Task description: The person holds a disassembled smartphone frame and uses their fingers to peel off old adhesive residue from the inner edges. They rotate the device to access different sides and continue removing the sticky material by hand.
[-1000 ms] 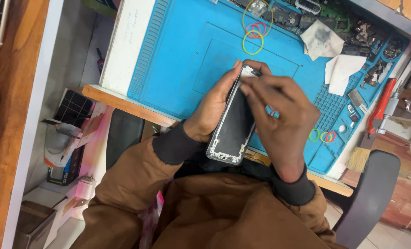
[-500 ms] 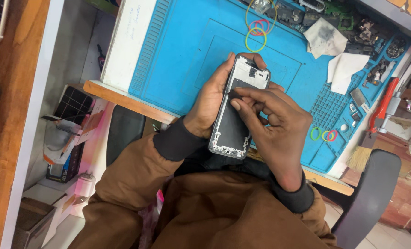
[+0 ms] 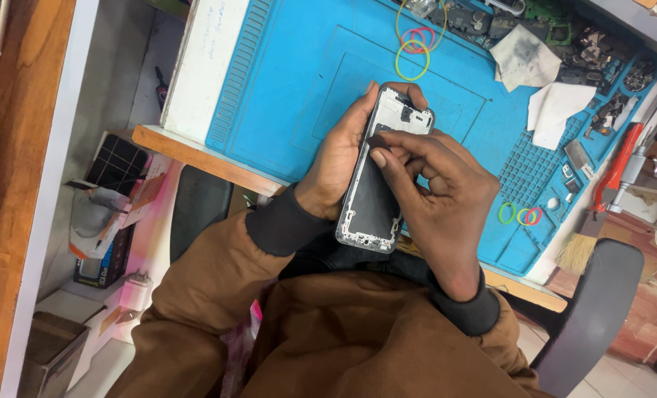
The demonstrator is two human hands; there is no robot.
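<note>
From where I sit, my left hand [image 3: 336, 166] wraps the phone frame [image 3: 380, 177] from its left side, fingers closed round the back and thumb along the edge. The frame is held just above the near edge of the counter [image 3: 196, 147], over the blue mat [image 3: 291, 81], its long axis running from near me up toward the far edge, slightly tilted. It looks stripped: a dark inner panel, grey metal rim, cutouts at both ends. My right hand [image 3: 446, 199] lies nearer its upper half, thumb and forefinger pinched on the dark panel (what they pinch, I cannot tell)
</note>
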